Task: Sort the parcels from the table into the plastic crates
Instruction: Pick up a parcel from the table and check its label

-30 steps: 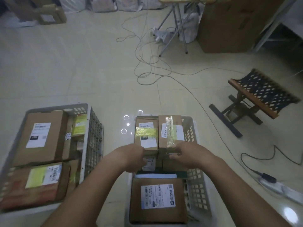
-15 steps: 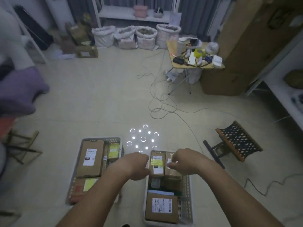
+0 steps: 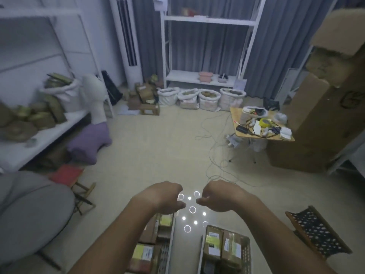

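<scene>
Scanning left to right, each line takes one thing in turn.

Shelf [image 3: 39,133]: far left, a white ledge piled with brownish packets and a sack; blurred, so whether these are parcels I cannot tell.

Left crate [image 3: 169,244]: on the floor below the left forearm, its mesh wall showing. It holds brown cardboard parcels [image 3: 143,256], one with a yellow label, lying flat.

Left hand [image 3: 165,196]: raised over the floor above the crates, fingers loosely curled, gripping nothing.

Right hand [image 3: 221,195]: level with the left and near it, fingers also loosely curled, thumb and forefinger close together but with nothing between them.

Right crate [image 3: 246,254]: at the bottom edge, just right of the left crate, with a strip of floor between. Two boxes [image 3: 223,246] lie side by side at its far end, labels up, one crossed by yellow tape.

Axis: both boxes run long-side away from the person, short ends toward the crate's far wall.

Handling: judged from the look, these are stiff taped cartons, light to middling, not slippery. Best taken by the two long sides, palms flat against the card, keeping the labels upward.

Table [image 3: 262,135]: well to the right and farther off, covered with small gear; no parcel is plain on it.

Stool [image 3: 316,234]: a woven seat, at the right edge.
</scene>
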